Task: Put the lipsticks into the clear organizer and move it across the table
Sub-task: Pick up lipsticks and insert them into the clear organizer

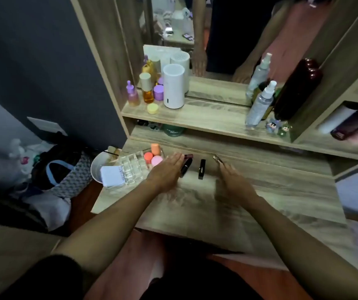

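We're looking down at a wooden surface (pixel 249 191) with both hands out over it, and neither is gripping anything. The left hand (pixel 166 169) is lying flat, fingers spread and relaxed, right beside a dark lipstick (pixel 186 166) whose reddish end is poking out past the fingertips. The right hand (pixel 234 180) is also hanging loose and open, with a gold lipstick (pixel 217 159) sitting just beyond its fingertips. Between the two hands, a black lipstick (pixel 202 169) is lying on its own. The clear organizer (pixel 133 167) is sitting at the left end of the surface, just left of the left hand, with a white box (pixel 112 176) resting against its near-left corner and some pink and orange sponges (pixel 152 158) at its far side. We aren't seeing any lipsticks in it.
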